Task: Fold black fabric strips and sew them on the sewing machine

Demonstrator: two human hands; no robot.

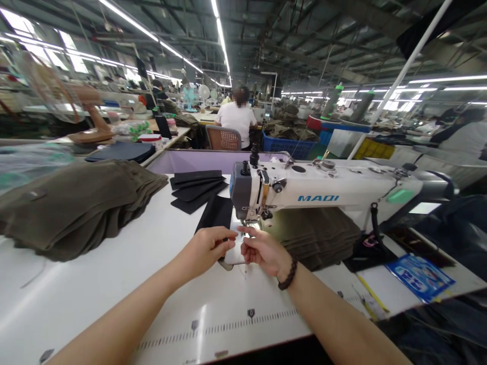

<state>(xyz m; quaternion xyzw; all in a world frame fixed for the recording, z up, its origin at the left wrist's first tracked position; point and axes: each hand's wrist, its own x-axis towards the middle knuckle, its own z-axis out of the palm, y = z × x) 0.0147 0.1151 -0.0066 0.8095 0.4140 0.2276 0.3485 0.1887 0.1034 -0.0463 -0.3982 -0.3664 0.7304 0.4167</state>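
Both hands are at the needle area of a white sewing machine [315,185]. My left hand [207,251] comes in from the left, its thumb and fingers drawn together; anything between them is too small to make out. Facing it, my right hand [264,251] has curled fingers, with the forefinger reaching toward the needle. Whether it pinches a thread cannot be seen. A black fabric piece [215,214] lies just behind my left hand. Under the machine's arm rests a stack of brown-grey fabric pieces [319,233], right of my right hand.
More brown-grey fabric [83,203] is piled on the left of the white table [114,304]. Several black pieces [198,187] fan out behind the hands. A blue packet [420,278] lies at the right. Beyond the table, a person in white [236,120] sits facing away.
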